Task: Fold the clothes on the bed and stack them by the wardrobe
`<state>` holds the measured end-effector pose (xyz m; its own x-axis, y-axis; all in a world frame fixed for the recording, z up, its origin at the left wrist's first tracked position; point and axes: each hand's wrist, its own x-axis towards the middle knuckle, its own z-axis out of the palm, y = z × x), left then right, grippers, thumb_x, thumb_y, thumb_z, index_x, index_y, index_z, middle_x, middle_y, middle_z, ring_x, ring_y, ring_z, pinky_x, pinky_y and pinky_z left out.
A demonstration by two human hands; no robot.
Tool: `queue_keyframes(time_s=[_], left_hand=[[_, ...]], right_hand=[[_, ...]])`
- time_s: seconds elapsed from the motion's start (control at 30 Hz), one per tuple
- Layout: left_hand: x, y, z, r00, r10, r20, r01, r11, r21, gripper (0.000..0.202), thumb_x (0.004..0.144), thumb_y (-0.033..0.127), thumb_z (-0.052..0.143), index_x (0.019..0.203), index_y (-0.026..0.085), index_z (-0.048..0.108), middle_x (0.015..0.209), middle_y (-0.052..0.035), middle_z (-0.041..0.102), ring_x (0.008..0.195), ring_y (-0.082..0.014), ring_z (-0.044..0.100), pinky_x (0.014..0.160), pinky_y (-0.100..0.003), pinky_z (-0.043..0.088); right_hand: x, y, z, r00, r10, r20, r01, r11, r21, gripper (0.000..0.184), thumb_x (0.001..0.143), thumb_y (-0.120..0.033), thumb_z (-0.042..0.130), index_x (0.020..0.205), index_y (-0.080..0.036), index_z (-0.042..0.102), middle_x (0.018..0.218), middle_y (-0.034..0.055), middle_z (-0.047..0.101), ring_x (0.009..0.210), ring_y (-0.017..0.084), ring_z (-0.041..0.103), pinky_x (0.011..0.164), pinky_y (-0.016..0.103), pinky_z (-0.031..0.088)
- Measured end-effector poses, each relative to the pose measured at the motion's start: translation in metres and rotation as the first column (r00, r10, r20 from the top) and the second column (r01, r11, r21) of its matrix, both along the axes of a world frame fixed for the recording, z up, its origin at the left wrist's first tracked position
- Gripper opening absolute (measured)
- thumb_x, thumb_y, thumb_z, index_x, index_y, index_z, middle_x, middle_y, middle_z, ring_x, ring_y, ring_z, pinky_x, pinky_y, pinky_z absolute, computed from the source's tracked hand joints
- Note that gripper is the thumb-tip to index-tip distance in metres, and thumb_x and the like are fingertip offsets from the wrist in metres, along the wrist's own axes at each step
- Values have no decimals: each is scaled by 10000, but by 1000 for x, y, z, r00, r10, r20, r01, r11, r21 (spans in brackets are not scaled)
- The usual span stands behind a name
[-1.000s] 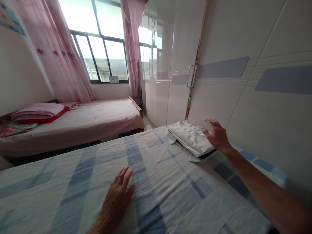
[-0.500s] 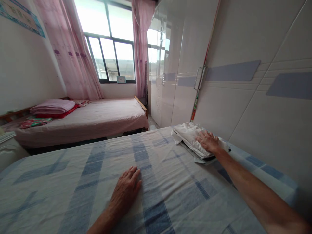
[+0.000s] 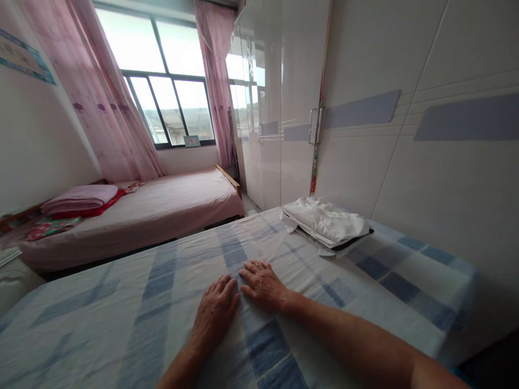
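Note:
My left hand (image 3: 215, 309) lies flat, palm down, on the blue-and-white checked sheet (image 3: 154, 319) of the near bed, fingers stretched out. Right beside it rests my right hand (image 3: 263, 283), also flat on the sheet with its fingers apart, fingertips almost touching the left hand. Neither hand holds anything. A folded pile of white clothes (image 3: 326, 224), with a dark layer underneath, sits at the bed's far right corner, well away from both hands.
A white glossy wardrobe (image 3: 365, 135) with metal handles runs along the right, close to the bed. Across a narrow gap stands a second bed (image 3: 162, 208) with a pink sheet and folded pink bedding (image 3: 79, 195). Pink curtains (image 3: 113, 124) frame the window.
My right hand has left the folded clothes and come back to the middle of the bed beside my left hand. The left hand has hardly moved.

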<state>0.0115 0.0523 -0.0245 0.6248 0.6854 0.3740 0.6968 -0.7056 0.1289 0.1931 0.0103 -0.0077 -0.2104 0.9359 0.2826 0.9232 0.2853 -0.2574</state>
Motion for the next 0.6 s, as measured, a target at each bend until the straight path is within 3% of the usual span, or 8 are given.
queue_keyframes(time_s=[0.6], left_hand=[[-1,2,0,999,-24,43,24,1000,0,348,869,298,459,1161,182,606,1255,-106,585,1169,-251,534,1010,-424,420]], right_hand=[[6,2,0,999,31,22,-31,999,29,435,899,-417,433,1270,-203,511,1380,103,474,1288,262,387,1065,466,259]])
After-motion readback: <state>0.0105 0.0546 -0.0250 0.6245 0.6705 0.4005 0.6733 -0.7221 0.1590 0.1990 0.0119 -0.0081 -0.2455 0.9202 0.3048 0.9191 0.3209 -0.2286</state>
